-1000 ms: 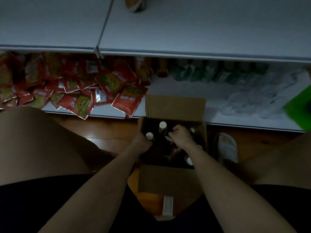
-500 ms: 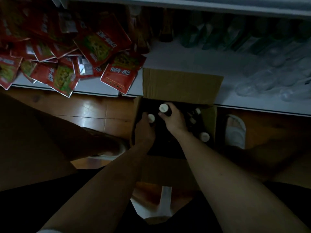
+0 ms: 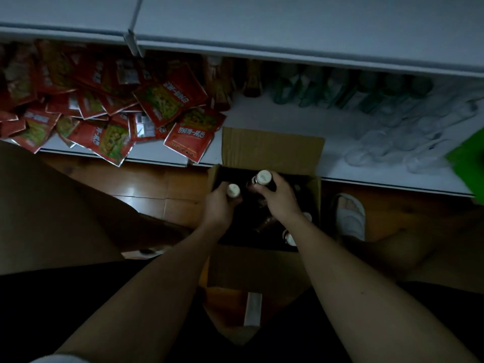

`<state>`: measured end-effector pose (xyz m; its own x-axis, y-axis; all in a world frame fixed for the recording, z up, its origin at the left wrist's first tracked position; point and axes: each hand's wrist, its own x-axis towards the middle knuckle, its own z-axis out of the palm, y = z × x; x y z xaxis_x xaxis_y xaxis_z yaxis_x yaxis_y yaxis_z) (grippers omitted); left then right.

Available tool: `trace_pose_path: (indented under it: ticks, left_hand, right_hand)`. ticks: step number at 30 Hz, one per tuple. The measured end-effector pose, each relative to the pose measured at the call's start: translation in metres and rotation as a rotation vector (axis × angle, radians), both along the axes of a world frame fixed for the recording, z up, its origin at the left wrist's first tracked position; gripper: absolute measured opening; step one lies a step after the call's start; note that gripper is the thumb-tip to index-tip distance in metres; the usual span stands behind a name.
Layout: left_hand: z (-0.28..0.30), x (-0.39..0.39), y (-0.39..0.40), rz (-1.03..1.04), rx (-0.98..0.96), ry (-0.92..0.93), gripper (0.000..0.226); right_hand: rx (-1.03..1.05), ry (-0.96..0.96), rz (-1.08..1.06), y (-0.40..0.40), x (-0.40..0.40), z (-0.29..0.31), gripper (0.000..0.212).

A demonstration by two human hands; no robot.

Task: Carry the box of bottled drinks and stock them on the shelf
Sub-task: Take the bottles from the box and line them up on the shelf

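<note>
An open cardboard box (image 3: 272, 148) stands on the wooden floor between my knees, against the bottom shelf (image 3: 275, 119). Dark bottles with white caps stand inside it. My left hand (image 3: 218, 205) grips one white-capped bottle (image 3: 233, 190) at the box's left side. Around the neck of a second, taller-held bottle (image 3: 264, 177) my right hand (image 3: 279, 197) is curled. Two more caps (image 3: 289, 238) show low in the box at its right, partly hidden by my right forearm.
Red snack packets (image 3: 104, 113) are heaped on the shelf's left half. Green and clear bottles (image 3: 366, 100) line its right half, beside a green object (image 3: 468, 158). A white upper shelf (image 3: 288, 30) overhangs. My white slipper (image 3: 349, 216) is right of the box.
Both hands have risen a little with their bottles; the right-hand bottle's cap now stands higher above the box. The view tilted back up, showing the upper shelf again.
</note>
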<state>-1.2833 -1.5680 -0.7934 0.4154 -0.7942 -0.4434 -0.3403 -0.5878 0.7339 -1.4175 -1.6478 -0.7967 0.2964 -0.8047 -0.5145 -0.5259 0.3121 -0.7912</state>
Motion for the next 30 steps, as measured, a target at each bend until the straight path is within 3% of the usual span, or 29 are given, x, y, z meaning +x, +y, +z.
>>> trace_pose_path:
  ticks: [5, 10, 17, 20, 24, 30]
  left_hand:
    - [0.032, 0.010, 0.010, -0.042, -0.100, 0.048, 0.029]
    - [0.078, 0.013, 0.002, 0.011, -0.287, 0.153, 0.018]
    - [0.150, 0.019, -0.016, -0.035, -0.507, 0.197, 0.025]
    - [0.178, 0.026, -0.018, -0.086, -0.540, 0.242, 0.025]
    - [0.217, 0.037, -0.025, -0.166, -0.582, 0.265, 0.024]
    - [0.285, 0.045, -0.050, -0.297, -0.658, 0.110, 0.022]
  right_hand:
    - [-0.001, -0.096, -0.015, 0.002, -0.024, 0.041, 0.042]
    - [-0.045, -0.161, -0.044, 0.004, -0.040, 0.082, 0.038]
    - [0.030, -0.432, -0.138, 0.005, -0.038, 0.142, 0.042]
    - [-0.038, -0.501, -0.160, 0.001, -0.034, 0.167, 0.036]
    - [-0.150, -0.508, -0.157, -0.008, -0.030, 0.205, 0.028]
    - [-0.359, -0.370, -0.130, -0.031, -0.033, 0.265, 0.048]
